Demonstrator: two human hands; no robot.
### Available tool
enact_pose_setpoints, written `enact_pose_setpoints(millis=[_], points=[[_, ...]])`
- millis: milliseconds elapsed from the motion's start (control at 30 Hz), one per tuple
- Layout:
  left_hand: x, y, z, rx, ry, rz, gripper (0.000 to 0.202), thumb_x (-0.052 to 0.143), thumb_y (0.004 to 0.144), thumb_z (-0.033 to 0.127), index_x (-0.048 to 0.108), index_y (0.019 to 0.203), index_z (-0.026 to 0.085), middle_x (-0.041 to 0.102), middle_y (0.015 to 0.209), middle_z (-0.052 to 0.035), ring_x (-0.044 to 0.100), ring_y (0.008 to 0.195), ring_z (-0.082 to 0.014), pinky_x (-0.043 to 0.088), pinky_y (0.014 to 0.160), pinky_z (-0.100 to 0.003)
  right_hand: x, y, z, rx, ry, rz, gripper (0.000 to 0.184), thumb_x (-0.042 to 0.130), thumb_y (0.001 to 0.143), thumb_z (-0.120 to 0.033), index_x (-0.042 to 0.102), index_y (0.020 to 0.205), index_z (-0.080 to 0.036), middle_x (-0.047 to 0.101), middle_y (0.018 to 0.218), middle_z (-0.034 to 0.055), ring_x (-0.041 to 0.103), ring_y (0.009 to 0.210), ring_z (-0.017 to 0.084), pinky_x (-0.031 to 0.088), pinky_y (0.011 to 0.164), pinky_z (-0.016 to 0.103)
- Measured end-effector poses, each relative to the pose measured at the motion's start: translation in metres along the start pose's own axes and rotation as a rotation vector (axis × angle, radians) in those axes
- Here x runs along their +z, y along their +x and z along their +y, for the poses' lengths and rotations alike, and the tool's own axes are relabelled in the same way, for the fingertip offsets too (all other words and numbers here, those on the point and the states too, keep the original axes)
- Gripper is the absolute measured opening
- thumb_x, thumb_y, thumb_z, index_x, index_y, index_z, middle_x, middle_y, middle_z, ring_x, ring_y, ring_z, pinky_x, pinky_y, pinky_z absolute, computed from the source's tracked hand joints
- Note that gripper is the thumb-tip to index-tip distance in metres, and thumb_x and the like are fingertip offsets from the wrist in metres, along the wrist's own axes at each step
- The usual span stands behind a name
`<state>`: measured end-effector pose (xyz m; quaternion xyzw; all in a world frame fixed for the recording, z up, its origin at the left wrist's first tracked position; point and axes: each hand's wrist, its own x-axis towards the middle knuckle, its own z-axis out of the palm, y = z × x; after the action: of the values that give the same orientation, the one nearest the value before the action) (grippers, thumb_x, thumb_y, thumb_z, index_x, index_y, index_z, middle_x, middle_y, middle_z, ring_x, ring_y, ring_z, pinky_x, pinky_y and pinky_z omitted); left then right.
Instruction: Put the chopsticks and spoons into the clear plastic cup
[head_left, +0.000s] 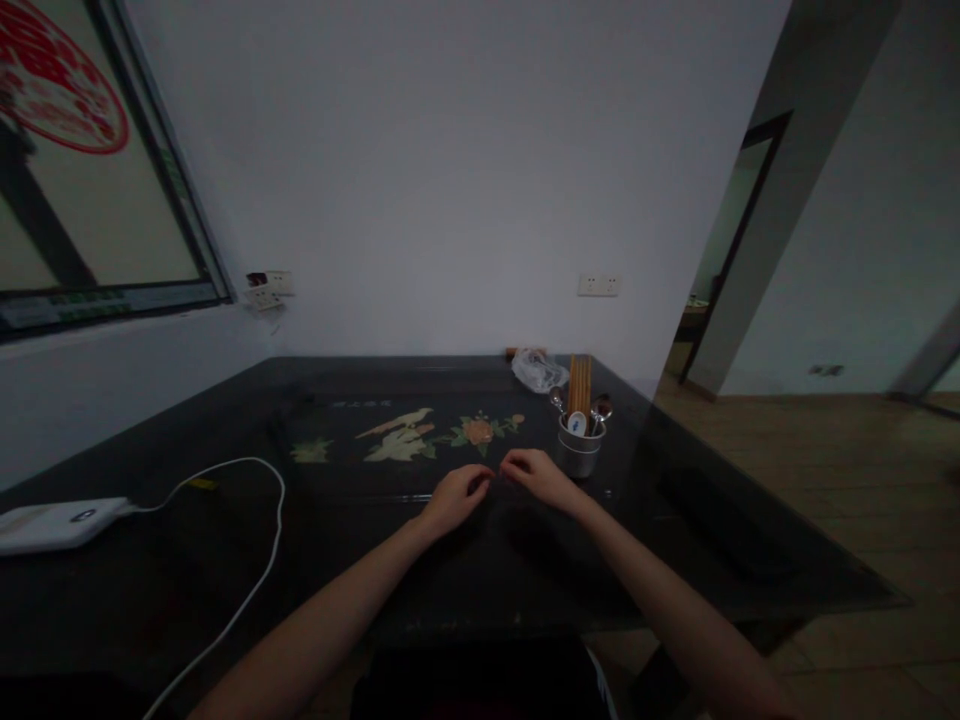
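Note:
My left hand (459, 494) is at the middle of the dark table, its fingers curled and bent in towards the thumb. A small gap shows inside the curl, with no object visible in it. My right hand (536, 474) faces it, fingers also curled closed, and I see nothing in them. The fingertips of both hands almost meet. Just beyond my right wrist stands a metal utensil holder (580, 455). It holds several wooden chopsticks (580, 385), a white spoon (577, 424) with a blue mark, and metal spoons (602, 408).
A crumpled clear plastic bag (538, 370) lies at the table's back edge. At the left, a white power bank (64, 525) has a white cable (277, 530) looping to the front edge. Bird and flower pictures (477, 431) decorate the dark tabletop (315, 580).

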<state>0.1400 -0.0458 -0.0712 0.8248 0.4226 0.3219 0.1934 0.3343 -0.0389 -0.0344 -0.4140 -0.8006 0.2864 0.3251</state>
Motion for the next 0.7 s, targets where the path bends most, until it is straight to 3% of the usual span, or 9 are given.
enact_pose_setpoints(millis=[167,500,700], points=[[-0.003,0.002,-0.005,-0.082,0.038,0.005,0.023,0.044,0.086,0.026,0.065,0.087,0.019,0.068,0.083,-0.0026,0.06,0.077,-0.0154,0.042,0.07,-0.023,0.024,-0.007,0.011,0.018,-0.119,0.002,0.023,0.046,0.086,-0.023,0.062,0.072,-0.015,0.057,0.061,-0.0014,0.049,0.057,0.011,0.031,0.054,0.021],[-0.003,0.0,-0.004,-0.136,0.149,-0.098,0.028,0.041,0.088,0.029,0.063,0.076,0.018,0.063,0.07,-0.0011,0.055,0.064,-0.0126,0.033,0.057,-0.021,0.027,-0.011,0.017,-0.013,-0.193,-0.084,0.019,0.047,0.084,-0.02,0.061,0.073,-0.015,0.057,0.063,-0.001,0.048,0.059,0.01,0.03,0.056,0.02],[-0.002,-0.001,-0.002,-0.117,0.156,-0.133,0.024,0.044,0.086,0.032,0.064,0.081,0.019,0.064,0.072,-0.0003,0.055,0.064,-0.0121,0.032,0.056,-0.02,0.029,-0.011,0.014,0.005,-0.22,-0.096,0.017,0.049,0.082,-0.02,0.062,0.073,-0.015,0.056,0.063,-0.0012,0.048,0.059,0.01,0.03,0.056,0.02]])
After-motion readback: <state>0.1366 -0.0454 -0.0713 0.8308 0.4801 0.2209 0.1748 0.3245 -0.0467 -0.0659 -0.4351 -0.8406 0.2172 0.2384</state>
